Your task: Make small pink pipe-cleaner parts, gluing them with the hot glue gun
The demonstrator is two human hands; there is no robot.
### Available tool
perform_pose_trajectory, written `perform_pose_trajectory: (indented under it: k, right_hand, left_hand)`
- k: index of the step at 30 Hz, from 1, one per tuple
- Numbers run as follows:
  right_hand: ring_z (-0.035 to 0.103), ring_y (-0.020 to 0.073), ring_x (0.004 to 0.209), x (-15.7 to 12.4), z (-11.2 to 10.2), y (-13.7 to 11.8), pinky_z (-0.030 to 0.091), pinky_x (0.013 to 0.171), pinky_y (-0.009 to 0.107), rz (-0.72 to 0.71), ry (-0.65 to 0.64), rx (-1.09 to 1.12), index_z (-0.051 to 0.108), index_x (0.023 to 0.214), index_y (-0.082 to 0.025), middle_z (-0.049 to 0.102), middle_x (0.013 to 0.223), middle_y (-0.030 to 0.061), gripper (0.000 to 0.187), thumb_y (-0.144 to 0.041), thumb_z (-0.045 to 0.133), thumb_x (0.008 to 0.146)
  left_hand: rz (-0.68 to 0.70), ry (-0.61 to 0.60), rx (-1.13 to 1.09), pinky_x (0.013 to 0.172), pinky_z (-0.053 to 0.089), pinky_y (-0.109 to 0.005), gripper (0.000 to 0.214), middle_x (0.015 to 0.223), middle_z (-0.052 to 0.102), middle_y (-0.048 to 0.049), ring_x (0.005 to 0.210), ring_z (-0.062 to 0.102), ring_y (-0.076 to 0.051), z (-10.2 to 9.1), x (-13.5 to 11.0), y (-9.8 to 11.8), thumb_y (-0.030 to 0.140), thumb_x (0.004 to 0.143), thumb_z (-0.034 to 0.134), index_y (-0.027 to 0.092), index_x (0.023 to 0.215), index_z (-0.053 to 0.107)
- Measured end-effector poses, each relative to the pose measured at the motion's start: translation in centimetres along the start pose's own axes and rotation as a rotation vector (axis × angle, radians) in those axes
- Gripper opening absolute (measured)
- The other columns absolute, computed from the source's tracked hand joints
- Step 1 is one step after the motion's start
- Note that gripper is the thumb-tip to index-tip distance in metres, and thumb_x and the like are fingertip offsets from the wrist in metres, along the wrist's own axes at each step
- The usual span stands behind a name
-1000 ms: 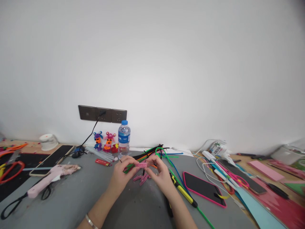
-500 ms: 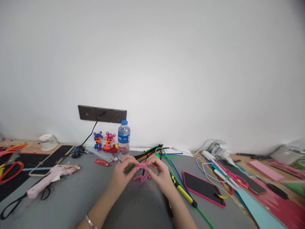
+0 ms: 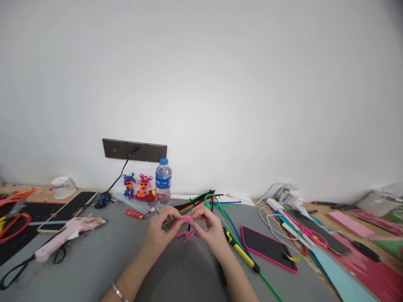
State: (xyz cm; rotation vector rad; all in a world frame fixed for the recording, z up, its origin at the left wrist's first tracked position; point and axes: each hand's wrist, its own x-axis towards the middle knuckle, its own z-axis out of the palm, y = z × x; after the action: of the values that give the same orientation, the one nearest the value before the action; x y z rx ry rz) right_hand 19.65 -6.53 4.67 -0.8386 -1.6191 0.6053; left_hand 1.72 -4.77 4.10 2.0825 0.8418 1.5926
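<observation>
Between both hands is a short piece of pink pipe cleaner (image 3: 185, 218). My left hand (image 3: 162, 228) pinches its left end between thumb and fingers. At the right end, my right hand (image 3: 209, 228) grips it the same way, fingers curled. Just below lie several bent pink pipe cleaner pieces (image 3: 188, 235) on the grey mat (image 3: 176, 272). Behind the hands rests a bundle of green, orange and black pipe cleaners (image 3: 198, 201), partly hidden by my fingers.
A water bottle (image 3: 163, 182) and small pipe cleaner figures (image 3: 143, 186) stand at the back. A pink glue gun (image 3: 67, 237) lies left. On the right are a yellow-and-black tool (image 3: 244, 255), a pink-edged phone (image 3: 269, 248) and pink scissors (image 3: 315, 237).
Both hands keep hold of the pink pipe cleaner and have barely shifted. The view has moved very slightly; the things on the mat lie as before.
</observation>
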Motion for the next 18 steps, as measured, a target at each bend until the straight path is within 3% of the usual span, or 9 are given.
perform_pose_trajectory:
  k: [10, 18]
  right_hand:
    - [0.058, 0.0184, 0.072, -0.2, 0.2, 0.6, 0.045, 0.066, 0.029, -0.007, 0.011, -0.008, 0.06, 0.079, -0.02, 0.063, 0.076, 0.0024, 0.009, -0.023, 0.068, 0.083]
    - [0.058, 0.0177, 0.07, -0.2, 0.4, 0.6, 0.045, 0.063, 0.027, -0.098, 0.028, -0.122, 0.061, 0.085, -0.021, 0.062, 0.077, 0.0018, 0.01, -0.023, 0.07, 0.082]
  left_hand:
    - [-0.088, -0.03, -0.065, 0.065, 0.048, -0.023, 0.006, 0.075, 0.062, 0.0, 0.07, 0.061, -0.015, 0.1, -0.2, -0.2, 0.015, 0.083, 0.061, 0.019, 0.079, 0.059]
    - [-0.271, -0.027, -0.179, 0.066, 0.047, -0.023, 0.002, 0.075, 0.06, 0.0001, 0.073, 0.059, -0.016, 0.5, -0.8, -1.1, 0.018, 0.083, 0.06, 0.019, 0.081, 0.058]
